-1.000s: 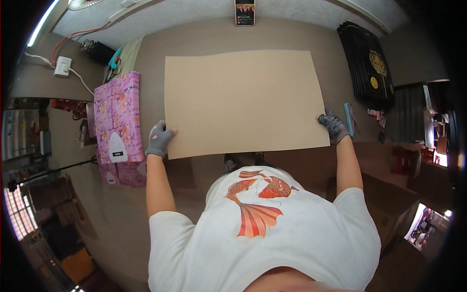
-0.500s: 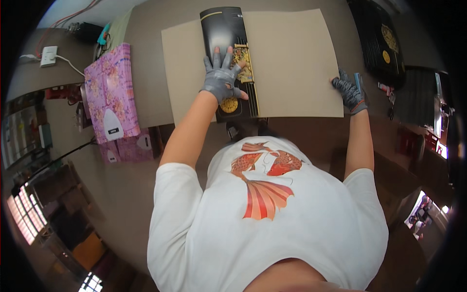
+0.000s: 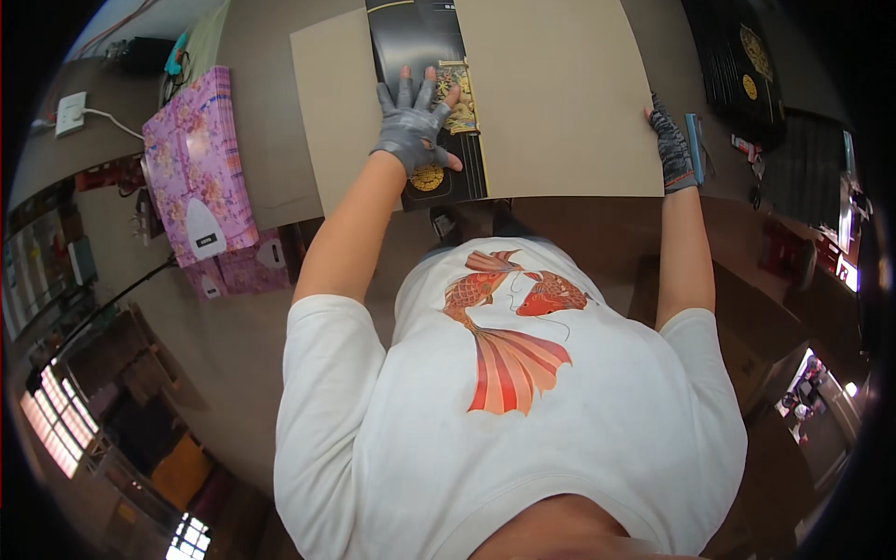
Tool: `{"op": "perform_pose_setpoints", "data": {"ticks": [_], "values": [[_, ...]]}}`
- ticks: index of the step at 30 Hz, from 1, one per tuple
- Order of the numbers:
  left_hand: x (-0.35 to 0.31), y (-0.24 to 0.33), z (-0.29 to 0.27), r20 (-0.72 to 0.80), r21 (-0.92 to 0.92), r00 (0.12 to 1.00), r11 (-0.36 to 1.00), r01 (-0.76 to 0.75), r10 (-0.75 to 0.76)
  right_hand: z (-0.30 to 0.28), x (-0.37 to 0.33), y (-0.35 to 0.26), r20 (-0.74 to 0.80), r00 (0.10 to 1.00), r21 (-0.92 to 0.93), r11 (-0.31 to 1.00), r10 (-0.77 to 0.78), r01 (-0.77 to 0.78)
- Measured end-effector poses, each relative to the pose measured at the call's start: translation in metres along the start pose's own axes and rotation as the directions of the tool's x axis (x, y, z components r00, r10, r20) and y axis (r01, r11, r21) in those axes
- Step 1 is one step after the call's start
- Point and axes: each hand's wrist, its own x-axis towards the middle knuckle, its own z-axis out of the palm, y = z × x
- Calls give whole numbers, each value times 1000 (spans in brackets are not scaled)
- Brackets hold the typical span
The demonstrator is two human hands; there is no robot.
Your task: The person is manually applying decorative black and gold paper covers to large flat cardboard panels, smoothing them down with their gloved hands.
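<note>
My left hand (image 3: 412, 131), in a grey fingerless glove, lies flat with spread fingers on a glossy black printed sheet (image 3: 411, 42). Gold and coloured patterns run along this sheet's right side. Beneath it is a large tan cardboard sheet (image 3: 560, 112), wider than the black one on both sides. At the cardboard's right edge is my right hand (image 3: 674, 147), gloved the same way. Seen nearly edge-on, its fingers stretch forward along that edge with nothing visible in them. Close to its right side lies a slim blue tool (image 3: 694, 149).
Purple flowered flat boxes (image 3: 198, 154) are stacked at the left of the table. Black printed pieces with gold emblems (image 3: 737, 70) are piled at the far right. Scissors (image 3: 757, 180) lie below that pile. A white power socket (image 3: 71, 113) with cables sits far left.
The whole view has shifted, so the table sits higher in it. My right hand has turned more edge-on against the cardboard's edge. My left hand stays spread on the black sheet.
</note>
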Motion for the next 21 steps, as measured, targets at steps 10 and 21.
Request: {"op": "perform_pose_setpoints", "data": {"ticks": [10, 21], "values": [[-3, -19, 19, -78, -4, 996, 999, -44, 43, -37, 49, 58, 1, 1000, -380, 925, 23, -20], [-3, -17, 16, -44, -31, 999, 999, 28, -29, -34, 41, 55, -25, 1000, -344, 939, 7, -15]]}}
